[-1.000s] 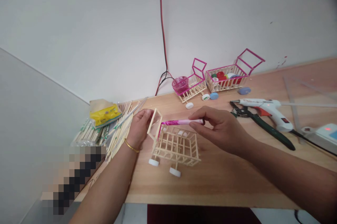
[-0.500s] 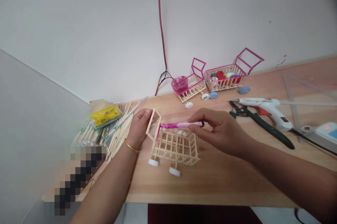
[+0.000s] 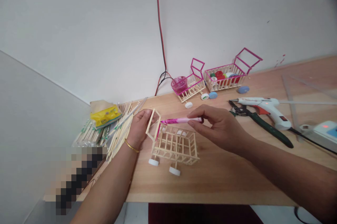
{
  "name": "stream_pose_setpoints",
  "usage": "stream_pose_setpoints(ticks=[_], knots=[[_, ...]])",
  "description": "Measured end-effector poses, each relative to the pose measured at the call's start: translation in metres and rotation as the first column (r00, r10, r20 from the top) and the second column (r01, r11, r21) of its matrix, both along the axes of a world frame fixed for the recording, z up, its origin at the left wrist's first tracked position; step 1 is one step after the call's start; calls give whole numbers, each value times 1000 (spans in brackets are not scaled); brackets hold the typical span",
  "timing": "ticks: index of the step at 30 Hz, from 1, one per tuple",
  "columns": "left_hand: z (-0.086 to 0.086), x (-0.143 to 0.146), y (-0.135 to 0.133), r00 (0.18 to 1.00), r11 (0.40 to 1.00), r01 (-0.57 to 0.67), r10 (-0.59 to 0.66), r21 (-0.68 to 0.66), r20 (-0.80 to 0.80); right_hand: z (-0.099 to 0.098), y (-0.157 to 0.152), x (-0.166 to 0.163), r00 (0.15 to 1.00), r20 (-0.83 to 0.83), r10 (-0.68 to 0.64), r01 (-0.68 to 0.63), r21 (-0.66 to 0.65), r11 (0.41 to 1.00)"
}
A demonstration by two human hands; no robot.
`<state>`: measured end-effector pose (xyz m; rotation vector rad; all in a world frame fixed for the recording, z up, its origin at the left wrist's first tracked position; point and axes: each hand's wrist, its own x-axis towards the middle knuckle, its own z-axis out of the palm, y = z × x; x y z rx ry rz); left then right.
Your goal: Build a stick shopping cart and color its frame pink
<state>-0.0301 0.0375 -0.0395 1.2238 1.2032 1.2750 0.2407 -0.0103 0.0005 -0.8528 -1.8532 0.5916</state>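
- So, nearest of all, a dark red surface (image 3: 200, 213) can be seen below the edge of the wooden table (image 3: 223, 185); what it belongs to can't be told.
- On the table, a plain stick cart (image 3: 177, 148) is stood on its white wheels (image 3: 174, 171), between the person's two arms. Its handle is pointed up and left, and one bar where handle and basket meet is coloured magenta.
- A magenta marker (image 3: 175, 121) is pinched near its dark rear end between thumb and fingers of the right hand (image 3: 217, 127). Its tip is set at the handle, just by the far end of that coloured bar.
- The left hand (image 3: 141, 125), with a gold bangle (image 3: 131, 145) worn at the wrist, is curled by the handle's far corner. The fingertips are partly hidden, so whether it's really pinched can't be told.
- Off left, loose sticks (image 3: 121, 131) are laid out beside wrapped bundles (image 3: 88, 134), with a yellow packet (image 3: 105, 115) dropped on top.
- Off right, green-handled cutters (image 3: 271, 129) are left just beside a white glue gun (image 3: 281, 113).
- Farther back, two magenta-rimmed ones are parked by the wall (image 3: 113, 34): a pinkish tub (image 3: 179, 84) is held in the smaller cart (image 3: 193, 91), and coloured caps (image 3: 219, 75) are piled in the bigger cart (image 3: 219, 67).
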Motion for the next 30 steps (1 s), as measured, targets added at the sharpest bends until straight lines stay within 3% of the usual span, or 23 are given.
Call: stream_pose_setpoints(ticks=[18, 25, 30], knots=[[1, 0, 1, 999, 999, 47, -47, 27, -3, 7, -10, 0, 996, 12, 85, -85, 34, 996], [2, 1, -1, 1000, 1000, 15, -15, -1, -4, 7, -10, 0, 998, 31, 50, -51, 28, 998], [3, 2, -2, 999, 1000, 26, -26, -3, 29, 9, -15, -1, 991, 9, 130, -130, 35, 991]])
